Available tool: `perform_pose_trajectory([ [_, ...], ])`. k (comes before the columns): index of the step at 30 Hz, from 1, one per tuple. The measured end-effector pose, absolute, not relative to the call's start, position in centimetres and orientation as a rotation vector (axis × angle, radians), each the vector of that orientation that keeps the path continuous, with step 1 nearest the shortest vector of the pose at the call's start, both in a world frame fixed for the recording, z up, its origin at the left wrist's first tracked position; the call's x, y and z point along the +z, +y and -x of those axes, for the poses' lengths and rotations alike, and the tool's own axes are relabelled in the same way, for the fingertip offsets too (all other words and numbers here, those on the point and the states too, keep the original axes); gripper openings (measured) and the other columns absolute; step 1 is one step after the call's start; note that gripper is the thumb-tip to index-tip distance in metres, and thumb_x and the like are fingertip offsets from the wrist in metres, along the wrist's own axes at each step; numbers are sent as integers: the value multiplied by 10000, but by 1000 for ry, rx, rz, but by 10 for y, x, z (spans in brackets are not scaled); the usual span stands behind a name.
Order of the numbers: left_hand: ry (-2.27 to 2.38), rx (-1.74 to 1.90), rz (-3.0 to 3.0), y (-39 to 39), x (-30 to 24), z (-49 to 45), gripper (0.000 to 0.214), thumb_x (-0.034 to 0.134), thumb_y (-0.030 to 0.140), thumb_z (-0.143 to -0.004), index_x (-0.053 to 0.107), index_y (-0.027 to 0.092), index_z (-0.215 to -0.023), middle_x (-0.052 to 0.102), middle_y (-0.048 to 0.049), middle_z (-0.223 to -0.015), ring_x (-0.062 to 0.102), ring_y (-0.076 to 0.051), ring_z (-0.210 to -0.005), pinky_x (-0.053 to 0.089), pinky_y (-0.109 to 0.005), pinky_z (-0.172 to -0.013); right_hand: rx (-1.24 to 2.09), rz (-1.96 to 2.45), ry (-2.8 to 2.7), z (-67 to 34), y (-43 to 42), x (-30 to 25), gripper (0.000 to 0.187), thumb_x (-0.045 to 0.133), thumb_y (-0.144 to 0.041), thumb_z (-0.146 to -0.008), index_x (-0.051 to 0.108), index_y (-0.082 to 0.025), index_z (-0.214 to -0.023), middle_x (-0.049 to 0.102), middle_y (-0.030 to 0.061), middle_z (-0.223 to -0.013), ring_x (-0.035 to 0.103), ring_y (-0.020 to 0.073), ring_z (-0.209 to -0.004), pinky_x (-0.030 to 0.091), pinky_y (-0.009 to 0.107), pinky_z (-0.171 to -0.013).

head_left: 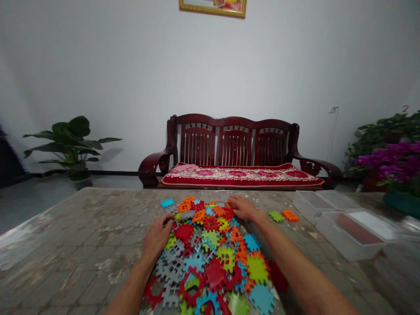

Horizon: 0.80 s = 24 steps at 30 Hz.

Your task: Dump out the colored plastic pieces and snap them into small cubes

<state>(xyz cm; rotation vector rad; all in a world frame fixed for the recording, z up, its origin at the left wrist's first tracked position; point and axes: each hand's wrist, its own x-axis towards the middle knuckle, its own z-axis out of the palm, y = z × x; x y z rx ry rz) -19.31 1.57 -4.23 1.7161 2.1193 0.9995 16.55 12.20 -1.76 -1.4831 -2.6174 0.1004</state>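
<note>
A big heap of flat plastic building tiles [215, 273] with toothed edges, in red, grey, blue, green and orange, spreads over the table between my arms. My left hand [158, 234] rests at the heap's left edge, thumb and fingers apart and curved against the tiles beside a grey one [187, 215]. At the far right edge lies my right hand [242, 207], its fingers stretched over the outer tiles and touching a red-orange one. Neither hand appears to grip a tile.
A green tile [276, 216] and an orange tile [290, 215] lie apart on the patterned tablecloth [82, 245]. Two clear plastic boxes [348, 245] stand at the right. Beyond the table are a wooden bench [234, 144], a leafy plant [74, 140] and purple flowers [393, 162].
</note>
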Motion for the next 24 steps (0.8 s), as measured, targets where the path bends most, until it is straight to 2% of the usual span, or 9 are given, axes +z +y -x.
perform_pose_trajectory([
  [4,2128,1008,-1716,14,-41,192,350,467,287,-916,751,218,-1109,766,-68,-1170,691,-244,-1088,505,-374,-1009,126,1473,-2641,-164,126,-23,542,550,-183,-885,571,-185,-1427,607,135,-1452,558,257,-1329,404,394,-1131],
  [10,2124,990,-1718,16,-42,193,353,467,266,-922,743,211,-1136,766,-71,-1174,692,-232,-1093,503,-362,-1009,47,1474,-2635,-161,124,-19,526,570,-218,-895,563,-155,-1417,648,184,-1372,597,285,-1265,415,410,-1098],
  [18,2114,1020,-1730,18,-46,195,345,468,271,-922,748,213,-1116,772,-68,-1154,698,-228,-1076,513,-358,-999,-99,1495,-2605,-155,108,-1,581,613,-256,-876,517,-156,-1440,614,192,-1366,548,321,-1268,422,428,-1061],
  [20,2118,1028,-1735,18,-47,195,339,469,270,-921,748,222,-1109,773,-62,-1151,697,-228,-1077,514,-362,-1000,-167,1498,-2590,-151,103,3,518,611,-227,-870,565,-184,-1384,599,170,-1358,539,311,-1255,442,406,-1019],
  [24,2114,1021,-1738,18,-47,194,336,468,268,-926,744,227,-1114,774,-63,-1153,694,-230,-1081,512,-368,-998,-196,1523,-2549,-146,99,5,329,529,-118,-888,699,-231,-1145,626,107,-1253,562,245,-1176,454,319,-931],
])
